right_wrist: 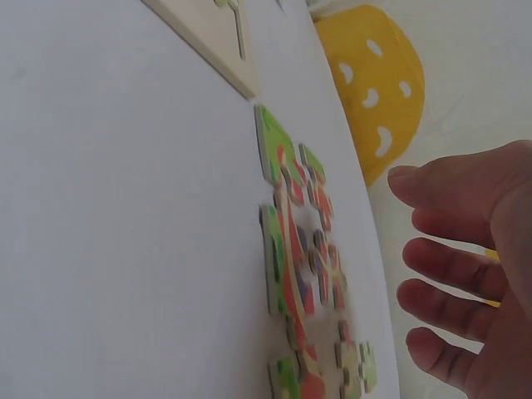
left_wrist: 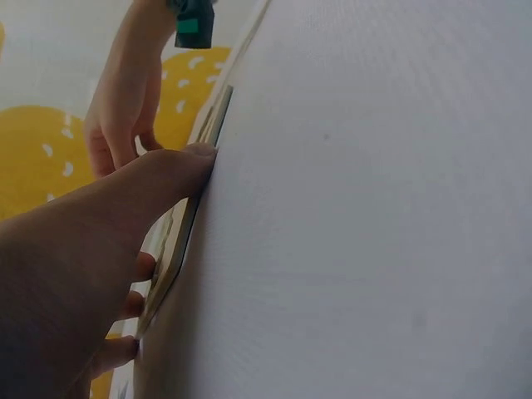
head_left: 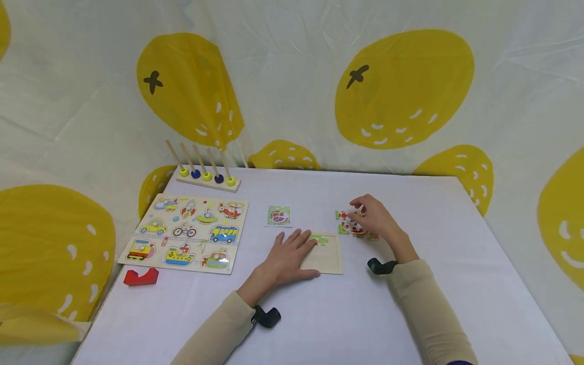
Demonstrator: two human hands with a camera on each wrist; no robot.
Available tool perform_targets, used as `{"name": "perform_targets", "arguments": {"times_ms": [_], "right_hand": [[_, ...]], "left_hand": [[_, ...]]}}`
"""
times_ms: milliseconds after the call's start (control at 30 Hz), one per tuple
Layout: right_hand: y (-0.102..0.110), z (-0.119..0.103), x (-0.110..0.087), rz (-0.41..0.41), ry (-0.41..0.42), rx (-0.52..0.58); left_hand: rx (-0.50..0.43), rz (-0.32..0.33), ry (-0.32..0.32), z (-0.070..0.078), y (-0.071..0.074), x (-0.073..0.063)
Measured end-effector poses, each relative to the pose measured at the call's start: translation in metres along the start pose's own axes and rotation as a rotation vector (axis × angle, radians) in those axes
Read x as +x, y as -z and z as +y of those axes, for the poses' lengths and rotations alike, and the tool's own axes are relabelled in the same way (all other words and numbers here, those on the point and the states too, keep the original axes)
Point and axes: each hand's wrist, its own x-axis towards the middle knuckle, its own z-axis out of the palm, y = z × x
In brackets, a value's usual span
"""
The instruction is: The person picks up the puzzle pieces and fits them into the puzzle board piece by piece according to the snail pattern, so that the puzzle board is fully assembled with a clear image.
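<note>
- The left hand (head_left: pixel 289 258) rests palm down over the left part of a shallow wooden puzzle tray (head_left: pixel 325 262), fingers straight and spread, thumb at the near edge; it is not closed round anything.
- Inside the tray, near its far edge, lies a green jigsaw piece (head_left: pixel 321 239).
- The right hand (head_left: pixel 373 217) hangs above the loose jigsaw pieces (right_wrist: pixel 287 262), its thumb apart from the loosely bent fingers; it appears to hold nothing, though the index fingertip is partly hidden.
- Those pieces, green, red and white with some purple, lie grouped on the white-covered table (head_left: pixel 328 319), just beyond the tray's far right corner.
- A small square picture card (head_left: pixel 279 216) lies on the far left side of the tray.
- Farther left is a vehicle puzzle board (head_left: pixel 160 259), with a bead stacker (head_left: pixel 212 186) just beyond its far edge.
- A red notched block (head_left: pixel 140 278) sits beside the board's near left corner.
</note>
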Motion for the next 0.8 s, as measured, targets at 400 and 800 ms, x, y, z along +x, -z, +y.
{"name": "perform_targets", "arguments": {"times_ms": [400,800], "right_hand": [[0.019,0.027,0.01,-0.006,-0.068,-0.009],[0.018,0.056,0.013,-0.019,-0.143,0.007]], "left_hand": [[-0.006,-0.016,0.009,0.0,0.001,0.002],[-0.01,-0.003,-0.003,0.001,0.002,0.0]]}}
